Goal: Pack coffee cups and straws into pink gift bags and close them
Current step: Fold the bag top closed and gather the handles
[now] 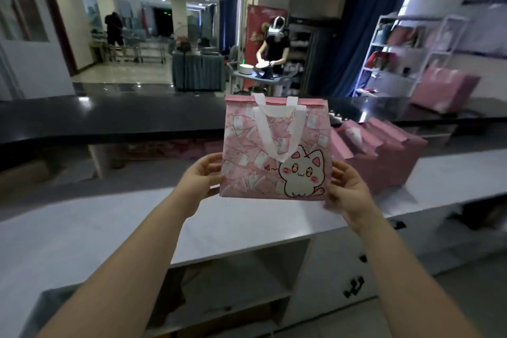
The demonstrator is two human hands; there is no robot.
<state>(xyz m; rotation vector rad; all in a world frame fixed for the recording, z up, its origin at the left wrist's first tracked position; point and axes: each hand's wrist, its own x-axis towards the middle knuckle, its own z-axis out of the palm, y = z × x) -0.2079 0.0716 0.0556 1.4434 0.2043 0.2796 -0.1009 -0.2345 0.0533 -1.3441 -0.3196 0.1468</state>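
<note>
A pink fabric gift bag printed with a white cartoon cat and small white envelopes [274,151] is held upright in the air above a pale grey counter top [109,225], its flat front turned to the camera and its top edge folded shut. Its two white woven handles [277,129] hang down over the front in a loop. The left hand [204,175] grips the bag's lower left edge, thumb on the front and fingers curled behind; the right hand [344,186] grips the lower right corner in the same way. Both bare forearms reach up from the bottom of the view. Just beyond the bag on the right, a row of more pink gift bags [384,151] stands on the counter top. Behind them runs a glossy black raised ledge [123,115], with one more pink bag [444,90] at its far right. Further back, a person in a black top [275,46] works at a small cart, and a white metal shelf rack [406,52] stands beside dark blue curtains [365,35].
</note>
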